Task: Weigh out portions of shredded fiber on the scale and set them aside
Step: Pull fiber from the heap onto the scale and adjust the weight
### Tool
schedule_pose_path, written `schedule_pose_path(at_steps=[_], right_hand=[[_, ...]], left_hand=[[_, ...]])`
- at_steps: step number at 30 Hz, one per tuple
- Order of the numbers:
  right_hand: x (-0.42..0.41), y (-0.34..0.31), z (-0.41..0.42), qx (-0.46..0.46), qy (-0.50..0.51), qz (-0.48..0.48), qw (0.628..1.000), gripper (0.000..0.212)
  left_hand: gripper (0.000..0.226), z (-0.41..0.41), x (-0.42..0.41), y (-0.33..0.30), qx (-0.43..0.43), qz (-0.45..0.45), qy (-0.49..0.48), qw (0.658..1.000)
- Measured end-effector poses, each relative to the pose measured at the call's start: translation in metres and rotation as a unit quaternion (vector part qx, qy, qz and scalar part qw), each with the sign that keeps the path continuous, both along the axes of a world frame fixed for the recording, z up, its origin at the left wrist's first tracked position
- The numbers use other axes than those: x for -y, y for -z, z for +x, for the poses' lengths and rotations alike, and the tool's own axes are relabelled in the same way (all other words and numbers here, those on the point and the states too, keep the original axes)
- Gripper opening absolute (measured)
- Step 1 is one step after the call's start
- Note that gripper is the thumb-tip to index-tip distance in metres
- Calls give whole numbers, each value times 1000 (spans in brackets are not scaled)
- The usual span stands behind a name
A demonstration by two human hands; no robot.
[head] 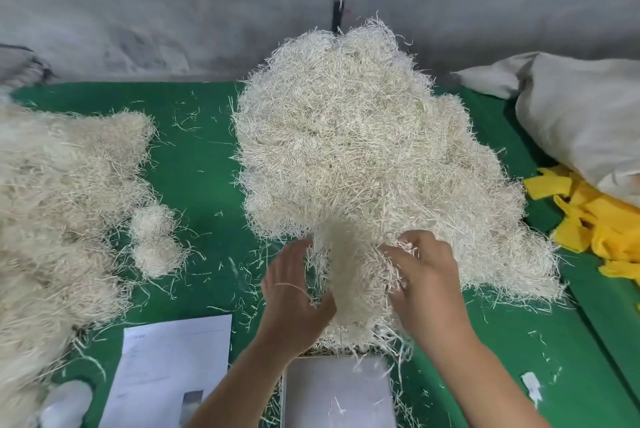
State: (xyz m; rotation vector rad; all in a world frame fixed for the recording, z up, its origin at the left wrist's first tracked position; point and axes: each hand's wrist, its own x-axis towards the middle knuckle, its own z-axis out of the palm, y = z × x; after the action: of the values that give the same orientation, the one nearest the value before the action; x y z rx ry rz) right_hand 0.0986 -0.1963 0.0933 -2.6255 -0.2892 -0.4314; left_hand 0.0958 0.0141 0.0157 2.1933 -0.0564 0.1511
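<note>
A large heap of pale shredded fiber fills the middle of the green table. At its near end a bunch of fiber stands between my hands, just beyond the scale, whose silver pan shows a few loose strands. My left hand presses flat against the bunch's left side with fingers straight. My right hand curls its fingers into the fiber on the right side and grips it. Small set-aside clumps lie to the left, beside another broad fiber mass.
A white printed sheet lies left of the scale. Yellow cloth pieces and a grey sack sit at the right edge. A white object is at the bottom left. Loose strands litter the green table.
</note>
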Motion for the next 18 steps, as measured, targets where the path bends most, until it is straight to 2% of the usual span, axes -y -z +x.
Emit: schedule_pose_path(at_steps=[2, 3, 4, 5, 6, 7, 9, 11, 13, 15, 16, 18], right_hand=[[-3, -13, 0, -15, -40, -9, 999, 77], [-4, -19, 2, -31, -56, -5, 998, 72], [-4, -24, 4, -52, -65, 6, 996, 67], [-3, -28, 7, -73, -70, 21, 995, 62], [-2, -32, 9, -88, -67, 41, 993, 57], [1, -34, 13, -99, -54, 68, 991, 54], [13, -35, 24, -127, -6, 130, 983, 48], [26, -35, 35, -153, 51, 156, 974, 38], [41, -33, 45, -184, 118, 195, 956, 28], [54, -36, 51, -203, 179, 303, 914, 23], [60, -40, 54, -198, 205, 357, 890, 27], [71, -49, 61, -160, 248, 470, 832, 51]], left_hand=[[113, 15, 11, 1, 27, 115, 62, 991], [103, 24, 20, 4, 37, 128, 94, 987], [78, 32, 28, 4, 28, 97, 117, 988], [46, 40, 36, -1, -6, 14, 116, 993], [26, 48, 40, -5, -28, -36, 92, 995], [21, 57, 43, -8, -33, -65, 53, 996], [22, 75, 35, -15, -7, 3, -10, 1000], [22, 90, 20, -14, 28, 103, -6, 994], [34, 100, 4, -10, 16, 161, 1, 987], [39, 104, -16, -1, -25, 185, -39, 982], [39, 104, -29, 7, -61, 187, -75, 978], [33, 102, -56, 24, -165, 177, -148, 959]])
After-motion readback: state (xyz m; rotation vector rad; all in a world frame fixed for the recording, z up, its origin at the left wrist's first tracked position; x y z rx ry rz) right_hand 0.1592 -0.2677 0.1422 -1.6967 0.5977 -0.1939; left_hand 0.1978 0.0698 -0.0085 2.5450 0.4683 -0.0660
